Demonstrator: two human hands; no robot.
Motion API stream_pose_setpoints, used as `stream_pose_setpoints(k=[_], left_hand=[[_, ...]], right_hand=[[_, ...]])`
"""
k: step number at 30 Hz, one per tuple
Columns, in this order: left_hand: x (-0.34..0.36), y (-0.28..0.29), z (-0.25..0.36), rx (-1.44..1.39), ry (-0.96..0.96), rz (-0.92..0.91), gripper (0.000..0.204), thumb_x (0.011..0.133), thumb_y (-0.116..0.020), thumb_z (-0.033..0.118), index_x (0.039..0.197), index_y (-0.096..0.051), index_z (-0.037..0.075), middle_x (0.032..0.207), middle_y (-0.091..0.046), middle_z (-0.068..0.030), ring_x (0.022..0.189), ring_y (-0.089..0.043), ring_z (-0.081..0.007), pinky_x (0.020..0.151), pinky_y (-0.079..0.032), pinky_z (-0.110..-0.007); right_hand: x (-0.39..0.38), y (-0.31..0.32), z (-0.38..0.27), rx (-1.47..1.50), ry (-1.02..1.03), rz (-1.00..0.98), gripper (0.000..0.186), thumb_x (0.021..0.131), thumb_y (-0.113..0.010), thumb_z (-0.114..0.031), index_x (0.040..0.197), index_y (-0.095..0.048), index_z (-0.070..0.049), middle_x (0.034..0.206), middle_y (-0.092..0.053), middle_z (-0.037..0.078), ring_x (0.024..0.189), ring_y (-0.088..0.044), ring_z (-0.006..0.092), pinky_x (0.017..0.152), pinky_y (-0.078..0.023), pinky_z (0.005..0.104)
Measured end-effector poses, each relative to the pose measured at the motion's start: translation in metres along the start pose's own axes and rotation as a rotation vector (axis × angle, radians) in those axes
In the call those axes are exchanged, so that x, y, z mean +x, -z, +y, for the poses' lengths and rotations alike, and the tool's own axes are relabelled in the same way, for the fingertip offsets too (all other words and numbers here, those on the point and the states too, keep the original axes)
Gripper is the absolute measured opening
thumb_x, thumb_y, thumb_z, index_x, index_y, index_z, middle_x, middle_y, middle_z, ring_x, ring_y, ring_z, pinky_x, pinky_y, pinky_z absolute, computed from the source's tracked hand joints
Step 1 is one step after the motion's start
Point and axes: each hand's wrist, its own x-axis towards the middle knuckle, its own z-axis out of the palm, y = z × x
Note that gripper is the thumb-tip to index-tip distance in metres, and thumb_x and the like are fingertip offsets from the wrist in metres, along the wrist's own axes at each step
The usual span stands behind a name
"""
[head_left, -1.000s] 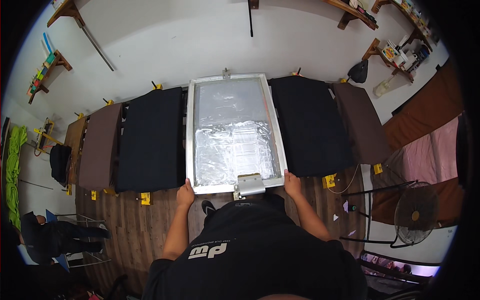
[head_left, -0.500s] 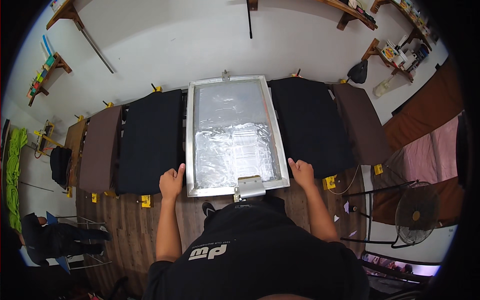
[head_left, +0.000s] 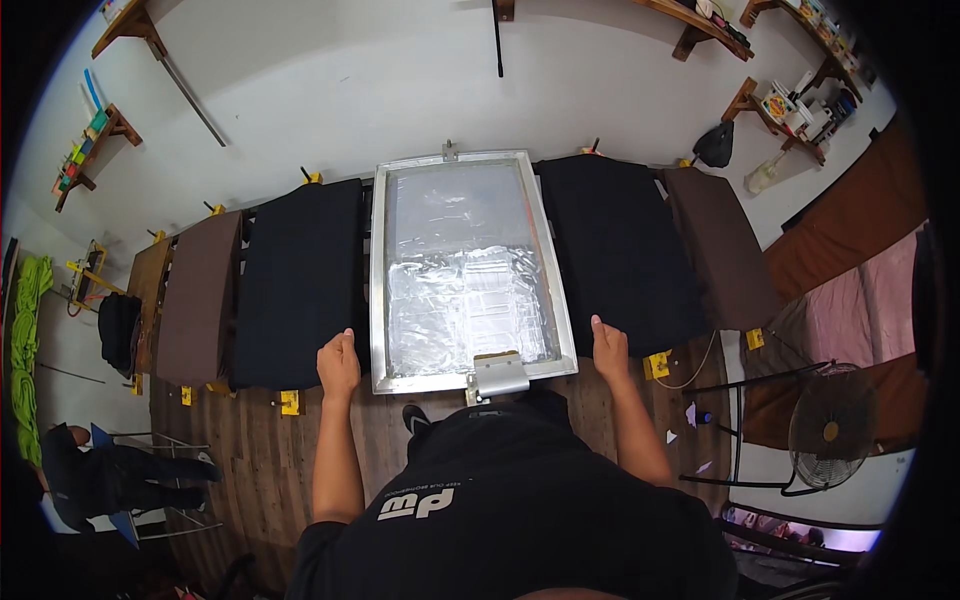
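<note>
An aluminium screen frame point(head_left: 563, 300), with a translucent mesh and shiny film over its lower half, lies in the middle of a row of boards, held at its near edge by a metal clamp point(head_left: 503, 376). Just left of it, my left hand point(head_left: 339, 360) is curled closed over the front of a black cloth-covered board point(head_left: 300, 270). My right hand point(head_left: 611, 348) is likewise curled, thumb up, right of the frame by another black-covered board point(head_left: 620, 250). Neither hand touches the frame; no object shows in either.
Brown-covered boards point(head_left: 198, 290) with yellow brackets point(head_left: 289, 403) continue the row. A person in dark clothes point(head_left: 100, 485) is at a metal stand at lower left, near green hanging cloth point(head_left: 32, 350). A standing fan point(head_left: 832, 425) is at right. Wooden shelves point(head_left: 780, 120) line the wall.
Both my hands have let go of the frame's near corners and moved slightly up and outward to either side, their fingers curling. The frame shows little movement relative to the boards.
</note>
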Motion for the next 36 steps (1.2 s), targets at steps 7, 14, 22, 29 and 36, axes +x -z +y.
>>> stream_pose_setpoints(k=[7,14,22,29,36], left_hand=[[-0.002,-0.001,-0.012,0.018,0.004,-0.015,0.046,0.105,-0.048,0.030,0.075,-0.056,-0.004,0.069,-0.057,-0.0278,0.066,-0.059,-0.0488,0.060,-0.042,-0.053],[-0.035,-0.042,-0.004,0.046,0.005,-0.158,0.040,0.099,-0.062,0.036,0.078,-0.065,0.002,0.076,-0.067,-0.0226,0.073,-0.066,-0.0443,0.064,-0.050,-0.052],[-0.087,-0.118,0.098,0.190,-0.644,-0.676,0.076,0.070,-0.079,0.063,0.117,-0.066,0.005,0.121,-0.064,-0.0144,0.115,-0.061,-0.0334,0.107,-0.035,-0.061],[-0.047,-0.151,0.131,0.447,-0.518,-0.877,0.031,0.069,-0.078,0.029,0.088,-0.076,0.005,0.089,-0.075,-0.0173,0.082,-0.075,-0.0334,0.075,-0.059,-0.045],[0.027,-0.168,0.160,0.525,-0.343,-0.926,0.030,0.073,-0.074,0.029,0.096,-0.078,0.008,0.100,-0.076,-0.0163,0.096,-0.074,-0.0318,0.084,-0.060,-0.044]], right_hand=[[0.003,-0.007,0.007,0.003,0.029,0.007,0.064,0.108,-0.040,-0.044,0.072,-0.059,0.005,0.074,-0.061,0.030,0.075,-0.060,0.0523,0.065,-0.042,0.0570],[-0.021,-0.034,0.003,0.058,0.239,-0.329,0.039,0.090,-0.072,-0.035,0.105,-0.062,-0.001,0.101,-0.067,0.023,0.093,-0.065,0.0432,0.079,-0.052,0.0486],[-0.044,-0.072,-0.081,-0.135,0.794,-0.582,0.071,0.066,-0.084,-0.026,0.127,-0.059,0.000,0.125,-0.061,0.019,0.120,-0.057,0.0352,0.103,-0.047,0.0423],[-0.012,-0.119,-0.096,-0.411,0.581,-0.635,0.033,0.063,-0.080,-0.027,0.084,-0.075,-0.001,0.088,-0.073,0.022,0.085,-0.071,0.0393,0.079,-0.058,0.0490],[0.080,-0.126,-0.127,-0.513,0.589,-0.853,0.035,0.064,-0.080,-0.024,0.092,-0.077,-0.004,0.095,-0.074,0.022,0.089,-0.072,0.0390,0.082,-0.060,0.0439]])
